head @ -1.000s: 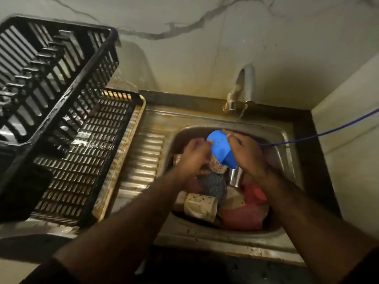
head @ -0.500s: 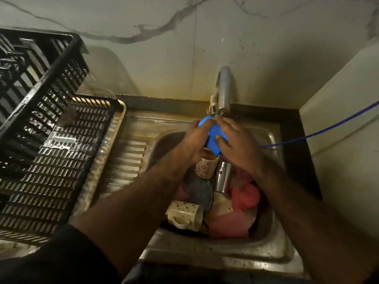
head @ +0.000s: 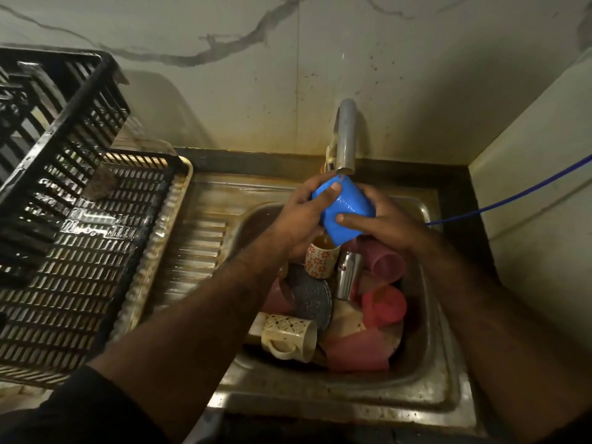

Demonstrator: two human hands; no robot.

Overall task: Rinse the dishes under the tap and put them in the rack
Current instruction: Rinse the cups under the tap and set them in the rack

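Both my hands hold a blue plastic cup [head: 347, 211] directly beneath the tap [head: 346, 141], over the sink [head: 426, 389]. My left hand [head: 299, 216] grips its left side with the thumb across the top. My right hand [head: 381, 219] grips its right side, fingers lying along the cup wall. The cup is tilted with its mouth toward the lower right. Below it lie several dishes: a floral mug [head: 320, 261], a patterned cream mug [head: 290, 336], a dark plate [head: 312, 298], a steel bottle [head: 347, 275] and pink and red cups [head: 382, 306]. The black rack [head: 80, 238] stands at the left.
A ribbed steel drainboard [head: 195, 248] lies between rack and sink. The rack's tall black back wall [head: 64, 123] rises at upper left. A blue hose [head: 512, 197] runs in from the right wall. A marble wall sits close behind the tap.
The blue cup has risen from just over the dish pile to right beneath the tap spout. My thumb now lies across its top and more of the cup shows.
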